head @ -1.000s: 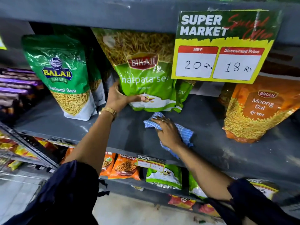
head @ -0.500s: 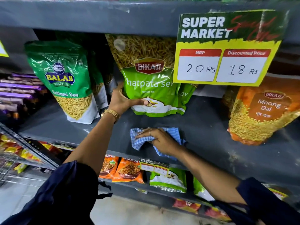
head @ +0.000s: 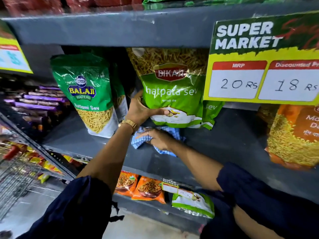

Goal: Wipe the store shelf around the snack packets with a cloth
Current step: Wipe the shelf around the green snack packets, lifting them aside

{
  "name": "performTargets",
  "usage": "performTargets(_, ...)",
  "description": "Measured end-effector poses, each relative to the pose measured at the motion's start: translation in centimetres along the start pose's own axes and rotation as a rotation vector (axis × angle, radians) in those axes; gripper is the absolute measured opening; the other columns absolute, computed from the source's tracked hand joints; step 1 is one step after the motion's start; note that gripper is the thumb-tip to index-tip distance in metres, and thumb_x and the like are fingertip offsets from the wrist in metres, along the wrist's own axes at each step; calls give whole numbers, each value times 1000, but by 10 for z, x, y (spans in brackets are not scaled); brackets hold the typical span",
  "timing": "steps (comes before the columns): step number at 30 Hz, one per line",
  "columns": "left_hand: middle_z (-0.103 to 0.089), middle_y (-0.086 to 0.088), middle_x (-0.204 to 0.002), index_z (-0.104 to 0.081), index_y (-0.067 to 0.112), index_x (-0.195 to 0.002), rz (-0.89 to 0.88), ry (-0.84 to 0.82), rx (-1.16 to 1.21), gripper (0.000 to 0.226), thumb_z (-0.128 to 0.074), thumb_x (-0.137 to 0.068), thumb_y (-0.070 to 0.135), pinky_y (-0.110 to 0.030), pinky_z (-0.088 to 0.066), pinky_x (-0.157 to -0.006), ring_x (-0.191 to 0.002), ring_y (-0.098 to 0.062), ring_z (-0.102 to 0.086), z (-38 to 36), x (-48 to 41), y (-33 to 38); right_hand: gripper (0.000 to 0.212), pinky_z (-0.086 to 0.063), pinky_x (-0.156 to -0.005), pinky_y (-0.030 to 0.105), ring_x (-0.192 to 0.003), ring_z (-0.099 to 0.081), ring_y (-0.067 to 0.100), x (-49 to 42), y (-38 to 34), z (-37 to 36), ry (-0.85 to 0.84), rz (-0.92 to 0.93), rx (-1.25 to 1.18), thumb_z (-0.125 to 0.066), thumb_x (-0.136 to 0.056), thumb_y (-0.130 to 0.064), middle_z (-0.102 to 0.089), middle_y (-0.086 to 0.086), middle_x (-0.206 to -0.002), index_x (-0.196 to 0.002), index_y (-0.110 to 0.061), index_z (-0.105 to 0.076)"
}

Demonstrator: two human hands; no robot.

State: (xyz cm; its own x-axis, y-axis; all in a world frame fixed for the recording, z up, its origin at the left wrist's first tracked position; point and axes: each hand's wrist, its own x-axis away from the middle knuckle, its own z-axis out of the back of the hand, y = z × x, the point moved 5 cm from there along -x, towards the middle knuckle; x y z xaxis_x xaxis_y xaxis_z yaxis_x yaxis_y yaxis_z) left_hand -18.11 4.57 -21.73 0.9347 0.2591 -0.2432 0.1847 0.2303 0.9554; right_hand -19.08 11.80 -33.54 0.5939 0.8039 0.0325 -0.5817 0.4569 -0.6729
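My left hand (head: pixel 140 109) grips the lower left edge of a green Bikaji chatpata sev packet (head: pixel 174 94) and holds it tilted up off the grey shelf (head: pixel 229 135). Directly below it my right hand (head: pixel 158 138) presses flat on a blue-and-white checked cloth (head: pixel 138 142) lying on the shelf surface, under the raised packet. A green Balaji sev packet (head: pixel 86 94) stands upright to the left. An orange Bikaji moong dal packet (head: pixel 293 135) leans at the right edge.
A yellow and green supermarket price sign (head: pixel 262 66) hangs from the upper shelf at the right. Purple bars (head: pixel 38 104) are stacked far left. Orange and green packets (head: pixel 148 188) sit on the lower shelf. A wire rack (head: pixel 19 169) of snacks stands at the lower left.
My right hand slid the cloth leftward and further back, under the lifted sev packet. My left hand kept its hold on the packet. The camera moved closer to the shelf.
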Motion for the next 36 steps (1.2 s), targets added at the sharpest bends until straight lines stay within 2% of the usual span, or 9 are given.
performTargets(5, -69, -8, -111, -57, 6, -115, 49, -60, -45, 81, -94, -43, 11, -41, -54, -89, -101, -18, -66, -11, 9, -14, 68, -30, -113, 37, -137, -32, 19, 68, -18, -7, -141, 131, -19, -38, -65, 10, -45, 8, -143, -115, -29, -61)
performTargets(8, -70, -7, -108, -59, 8, -112, 68, -83, -57, 83, -95, -38, 17, -42, -54, -88, -99, -18, -66, -20, 20, -26, 49, -35, -110, 36, -130, -43, 17, 112, -11, 1, -125, 113, -90, -50, -74, 4, -55, 8, -134, -111, -25, -64)
performTargets(12, -71, -3, -108, -61, 17, -110, 78, -103, -95, 90, -95, -30, 39, -45, -54, -89, -101, -16, -66, -29, 29, -47, 28, -41, -98, 23, -109, -56, 8, 165, -5, 21, -88, 55, -225, -55, -77, -6, -67, 11, -114, -102, -9, -68)
performTargets(16, -70, -3, -110, -60, 15, -112, 75, -80, -92, 89, -95, -33, 39, -45, -53, -89, -102, -16, -65, -31, 29, -49, 45, -44, -102, 29, -108, -60, 8, 207, 33, 57, 206, 17, -267, -54, -72, 9, -68, -2, -108, -102, -22, -67)
performTargets(19, -69, -5, -111, -60, 12, -111, 58, -76, -73, 84, -94, -37, 33, -46, -53, -90, -103, -18, -65, -30, 21, -39, 32, -37, -105, 19, -114, -54, 1, 198, 46, 79, 388, 31, -256, -51, -79, -1, -64, 4, -114, -105, -10, -68)
performTargets(21, -69, -4, -111, -59, 11, -113, 63, -95, -69, 87, -94, -36, 32, -43, -53, -90, -103, -16, -65, -31, 18, -33, 31, -36, -104, 17, -113, -52, -4, 179, 43, 76, 361, 16, -264, -51, -80, -6, -61, 5, -118, -109, -5, -64)
performTargets(26, -67, -2, -114, -57, 13, -117, 69, -92, -133, 91, -93, -35, 31, -39, -53, -92, -104, -13, -64, -28, 17, -37, 37, -34, -97, 19, -124, -49, 16, 164, 46, 54, 337, -137, -50, -54, -87, -13, -57, 3, -132, -121, -25, -57)
performTargets(30, -69, -1, -110, -60, 15, -111, 78, -95, -103, 83, -93, -36, 29, -36, -54, -88, -101, -13, -66, -30, 16, -39, 40, -32, -106, 28, -127, -46, 22, 158, 30, 46, 374, -98, 80, -54, -86, -16, -56, 7, -133, -125, -22, -54)
performTargets(36, -70, 2, -106, -62, 21, -102, 90, -147, -26, 74, -92, -35, 26, -31, -55, -83, -98, -13, -67, -50, 23, -40, 33, -35, -106, 29, -126, -47, 15, 181, 12, 27, 103, -39, -82, -60, -84, -16, -57, 1, -133, -115, -27, -61)
